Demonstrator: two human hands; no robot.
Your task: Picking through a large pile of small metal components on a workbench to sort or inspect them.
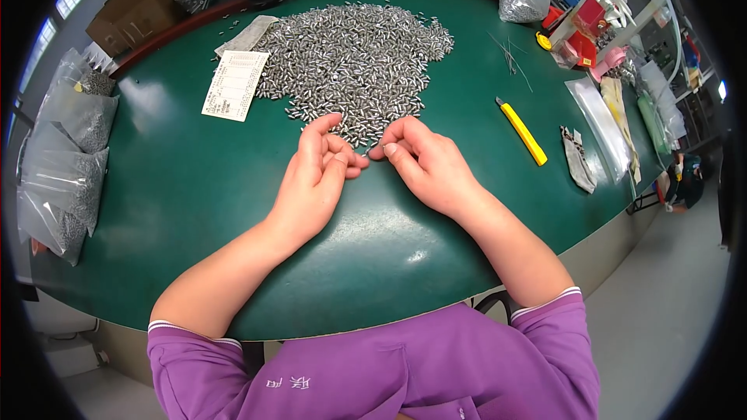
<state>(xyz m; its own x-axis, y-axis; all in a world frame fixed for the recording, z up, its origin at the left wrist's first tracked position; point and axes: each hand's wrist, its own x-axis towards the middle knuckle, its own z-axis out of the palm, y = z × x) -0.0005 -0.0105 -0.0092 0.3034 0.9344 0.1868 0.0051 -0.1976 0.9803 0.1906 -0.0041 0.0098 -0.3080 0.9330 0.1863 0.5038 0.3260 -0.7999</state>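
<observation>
A large pile of small, shiny metal cylinders [354,62] covers the far middle of the green table. My left hand [315,167] is at the pile's near edge, its index finger raised, the other fingers curled in and the thumb bent against them. Facing it, my right hand [426,162] has its thumb and curled fingers drawn together. The fingertips of both hands nearly meet around a small metal piece [367,153]. Whether either hand pinches further pieces is hidden by the fingers.
A printed card [235,85] lies left of the pile, by a grey cloth strip [250,34]. Filled clear bags [62,187] line the left edge. To the right are a yellow utility knife [523,134], thin wires [510,58], a small patterned pouch [577,159] and plastic sleeves [601,128].
</observation>
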